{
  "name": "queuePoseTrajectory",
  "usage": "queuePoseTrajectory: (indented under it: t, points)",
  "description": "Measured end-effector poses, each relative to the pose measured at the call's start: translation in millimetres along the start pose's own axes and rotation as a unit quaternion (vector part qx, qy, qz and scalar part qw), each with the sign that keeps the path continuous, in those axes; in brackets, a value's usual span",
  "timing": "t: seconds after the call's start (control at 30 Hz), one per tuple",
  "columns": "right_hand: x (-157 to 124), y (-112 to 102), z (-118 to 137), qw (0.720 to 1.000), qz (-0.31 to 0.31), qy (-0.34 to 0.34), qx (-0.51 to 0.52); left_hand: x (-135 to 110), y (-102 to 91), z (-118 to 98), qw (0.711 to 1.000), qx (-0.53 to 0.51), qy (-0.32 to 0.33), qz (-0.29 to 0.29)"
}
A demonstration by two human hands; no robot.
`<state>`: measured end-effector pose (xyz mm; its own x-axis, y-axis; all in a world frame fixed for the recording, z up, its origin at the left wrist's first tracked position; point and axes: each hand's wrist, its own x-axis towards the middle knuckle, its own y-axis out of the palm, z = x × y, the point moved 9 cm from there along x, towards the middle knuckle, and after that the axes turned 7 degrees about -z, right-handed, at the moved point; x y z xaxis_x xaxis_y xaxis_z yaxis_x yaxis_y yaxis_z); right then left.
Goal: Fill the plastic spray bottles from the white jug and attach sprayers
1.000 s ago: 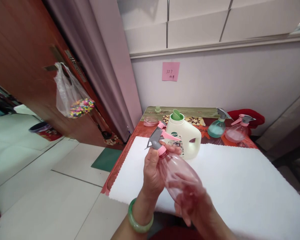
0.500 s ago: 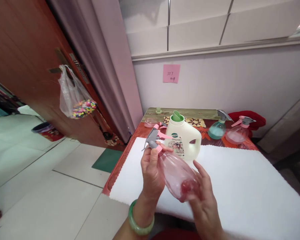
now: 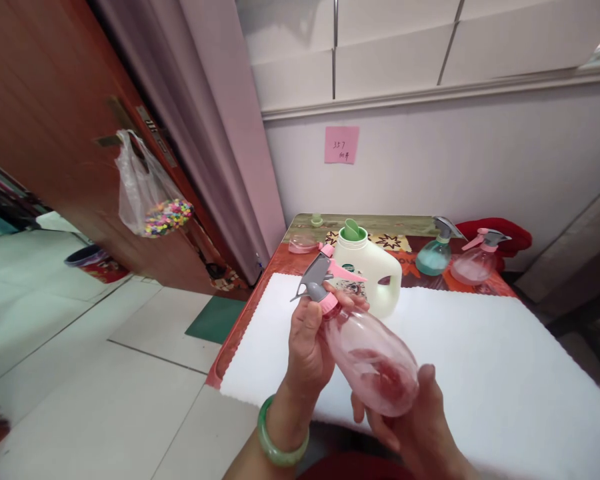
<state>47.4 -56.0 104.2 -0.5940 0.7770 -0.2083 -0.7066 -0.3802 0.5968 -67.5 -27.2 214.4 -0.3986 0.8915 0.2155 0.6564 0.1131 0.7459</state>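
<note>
Bottle (image 3: 373,363), clear pink with a gray-and-pink spray head (image 3: 316,277), is held tilted above the near left part of the table (image 3: 430,225), its top toward the far left corner. The left hand (image 3: 311,350), a green bangle (image 3: 276,440) at its wrist, wraps the neck; the right hand (image 3: 423,427) cups the base, thumb against the side and fingers beneath. Beyond them, a cream jug (image 3: 375,263) stands near the far edge of a white mat (image 3: 480,373). Toward the table's far left corner sits a green cap (image 3: 317,221); toward the far right corner, a teal spray bottle (image 3: 433,260) stands beside a pale pink one (image 3: 473,267).
</note>
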Motion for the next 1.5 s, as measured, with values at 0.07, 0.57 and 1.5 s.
queuePoseTrajectory:
  t: [0.07, 0.57, 1.5]
  points:
    - [-3, 9, -9, 0.994, 0.015, 0.081, 0.066, 0, -0.1, 1, 1.0, 0.0, 0.004, -0.002]
    - [-6, -33, 35, 0.888, -0.198, -0.272, -0.315, 1, -28.9, 11, 0.992, 0.067, -0.005, -0.103]
    - [10, -17, 18, 0.979, -0.076, -0.127, -0.139, 2, -37.9, 3, 0.989, 0.109, 0.021, -0.094]
